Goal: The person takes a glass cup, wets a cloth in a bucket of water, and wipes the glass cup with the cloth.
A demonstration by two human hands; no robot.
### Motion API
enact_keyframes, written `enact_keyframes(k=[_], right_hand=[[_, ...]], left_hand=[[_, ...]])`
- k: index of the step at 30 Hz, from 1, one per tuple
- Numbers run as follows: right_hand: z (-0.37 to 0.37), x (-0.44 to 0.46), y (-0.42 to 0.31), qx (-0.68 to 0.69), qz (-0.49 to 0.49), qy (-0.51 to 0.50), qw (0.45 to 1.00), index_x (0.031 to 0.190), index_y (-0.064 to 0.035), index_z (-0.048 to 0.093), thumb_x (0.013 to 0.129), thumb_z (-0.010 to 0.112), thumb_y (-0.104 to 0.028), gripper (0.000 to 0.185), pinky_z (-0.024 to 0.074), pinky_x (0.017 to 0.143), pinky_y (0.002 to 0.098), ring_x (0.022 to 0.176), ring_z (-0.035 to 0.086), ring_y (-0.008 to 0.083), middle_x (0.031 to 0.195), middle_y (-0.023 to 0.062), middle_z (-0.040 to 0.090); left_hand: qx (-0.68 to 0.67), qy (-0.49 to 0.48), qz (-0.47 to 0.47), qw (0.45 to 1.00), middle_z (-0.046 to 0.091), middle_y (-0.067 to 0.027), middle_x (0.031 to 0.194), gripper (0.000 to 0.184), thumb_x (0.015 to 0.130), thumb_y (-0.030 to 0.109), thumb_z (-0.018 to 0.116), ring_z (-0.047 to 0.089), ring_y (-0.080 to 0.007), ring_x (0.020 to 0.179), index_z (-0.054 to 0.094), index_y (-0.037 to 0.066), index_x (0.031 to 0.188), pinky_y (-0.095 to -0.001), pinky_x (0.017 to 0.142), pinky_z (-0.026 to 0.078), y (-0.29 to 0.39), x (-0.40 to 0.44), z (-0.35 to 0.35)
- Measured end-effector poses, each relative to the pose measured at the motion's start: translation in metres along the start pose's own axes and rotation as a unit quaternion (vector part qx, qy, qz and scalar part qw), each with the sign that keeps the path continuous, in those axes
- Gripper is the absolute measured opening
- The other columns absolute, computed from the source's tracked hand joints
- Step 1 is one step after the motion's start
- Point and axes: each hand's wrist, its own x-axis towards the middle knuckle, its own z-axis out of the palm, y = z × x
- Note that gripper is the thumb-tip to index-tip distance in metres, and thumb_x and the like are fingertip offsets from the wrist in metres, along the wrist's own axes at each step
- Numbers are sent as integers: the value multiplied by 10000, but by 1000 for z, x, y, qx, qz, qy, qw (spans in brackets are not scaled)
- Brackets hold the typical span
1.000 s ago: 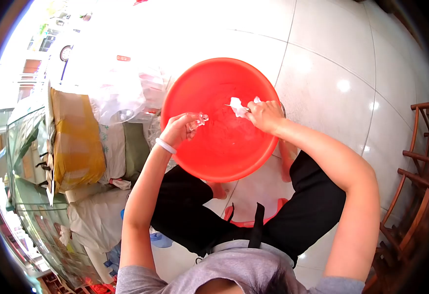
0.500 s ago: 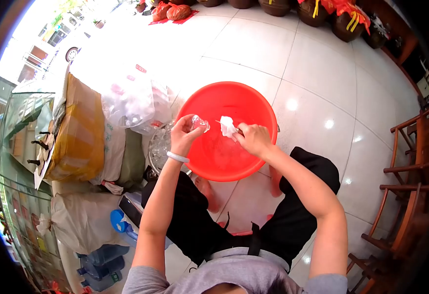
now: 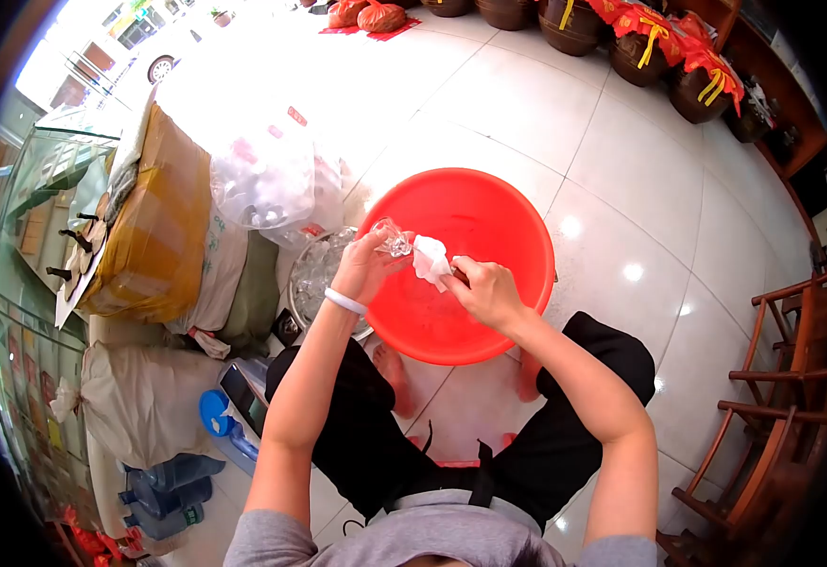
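My left hand (image 3: 366,269) is closed around a small clear glass vessel (image 3: 394,238), held over the left side of a large red plastic basin (image 3: 517,222). My right hand (image 3: 487,295) grips a crumpled white cloth or tissue (image 3: 430,261), with a dark bit of something showing between the fingers. The white wad's left end is at the glass; whether it goes inside I cannot tell. Beside the basin, partly behind my left forearm, stands a round metal bowl (image 3: 292,300) holding several clear glass pieces (image 3: 317,269).
Clear plastic bags (image 3: 262,184) with pale contents lie beyond the metal bowl. A taped cardboard box (image 3: 154,217), white sacks (image 3: 149,402), a phone (image 3: 243,397) and blue water bottles (image 3: 168,506) are on my left. Wooden chairs (image 3: 782,378) stand right; dark jars (image 3: 640,59) line the back.
My hands have come together: the white wad, apart from the glass before, now meets it. The glass has been turned. The whole view has shifted slightly.
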Motion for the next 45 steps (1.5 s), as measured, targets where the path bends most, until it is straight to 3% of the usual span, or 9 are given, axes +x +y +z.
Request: enact_keyframes(k=[5,8,11,16,22,29,41,43,45], right_hand=[[-2,3,-5,12,14,-2,1000,754,-55,594,809,602,-270,222,491,564,418,630,628,319,688,114,642],[0,2,-4,10,-2,1,1000,784,-35,587,805,613,-222,190,471,529,381,602,614,298,660,128,622],[-2,2,-4,26,29,-27,999,815,-29,603,804,617,-239,211,472,542,371,606,615,293,659,132,620],[-9,2,-3,76,109,-79,988,891,-52,625,831,571,-352,310,499,645,406,713,639,304,738,124,655],[-7,-5,4,62,82,-29,994,1012,-80,604,857,543,-322,293,501,638,405,724,638,307,794,129,660],[-10,-6,3,48,60,-1,997,1009,-84,613,860,538,-285,261,499,624,411,715,636,313,792,129,660],[2,-8,8,39,55,3,998,972,-92,632,861,532,-277,238,491,583,440,674,625,337,701,151,634],[1,-9,6,53,48,19,997,1001,-30,627,852,578,-224,250,484,583,359,668,631,298,747,164,633],[3,-9,7,51,59,9,997,993,-57,631,856,557,-249,247,488,587,396,670,627,320,726,162,632]], left_hand=[[-99,-67,-54,991,565,-171,1169,374,862,370,512,514,-326,1119,549,61,1070,-486,944,394,0,5,1],[-150,-103,-79,980,575,-154,1145,347,856,333,534,522,-315,1111,546,55,1062,-472,946,407,2,4,4],[-152,-32,-52,986,592,-135,1092,286,858,266,547,534,-290,1097,545,46,1040,-445,943,427,-3,7,1],[-159,-16,-21,987,600,-116,1040,215,864,191,543,547,-264,1076,543,36,1013,-410,933,449,-6,12,-10],[-188,16,-6,982,591,-103,1043,210,852,161,574,549,-262,1065,537,30,1012,-408,933,463,0,11,-5],[-226,58,-25,972,585,-122,1043,239,851,164,591,542,-276,1081,525,30,1037,-412,919,483,-3,14,-7],[-175,18,-38,984,597,-150,1027,258,860,174,577,550,-342,1067,512,-10,1028,-387,923,480,-11,14,0],[-171,19,-48,984,597,-148,1029,262,858,183,579,551,-334,1063,514,-7,1026,-388,925,476,-12,15,-3],[-168,21,-57,984,597,-145,1030,266,857,191,581,553,-326,1059,516,-5,1025,-390,927,472,-12,14,-1]])
